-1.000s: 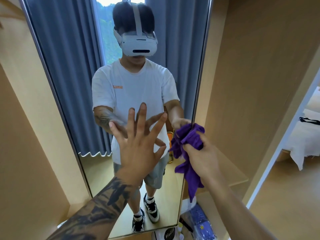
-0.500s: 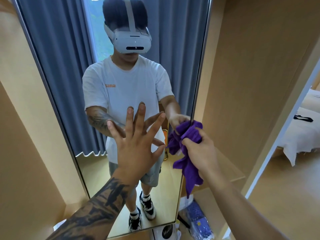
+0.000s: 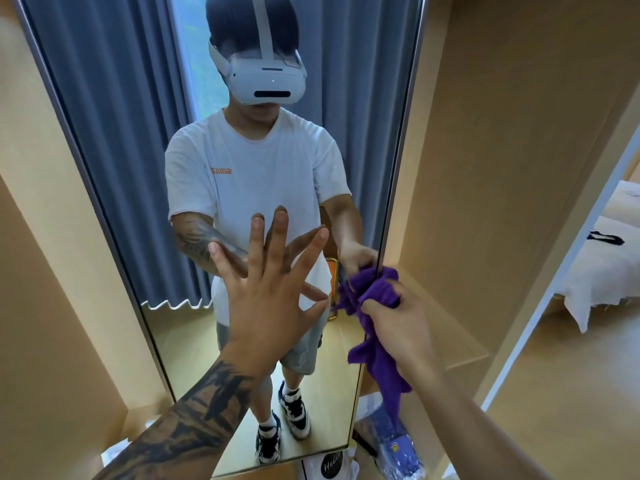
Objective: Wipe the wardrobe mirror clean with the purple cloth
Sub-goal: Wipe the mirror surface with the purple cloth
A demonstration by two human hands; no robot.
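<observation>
We press our left hand flat against the wardrobe mirror, its fingers spread wide and straight on the glass, holding nothing. The tattooed left forearm reaches up from the lower left. Our right hand grips the purple cloth, fingers curled tightly round the bunched upper part, which sits against the right edge of the mirror, about level with the left palm. The loose end of the cloth hangs down below the hand, in front of the mirror's lower right corner.

In the mirror we see our own reflection: a white headset, a white T-shirt, grey shorts and dark-and-white trainers, with blue-grey curtains behind. Light wooden wardrobe panels stand either side of the mirror. At the foot of it lie a white bag with a black round label and a blue packet in clear wrap. Through the opening on the far right a bed with white bedding is visible.
</observation>
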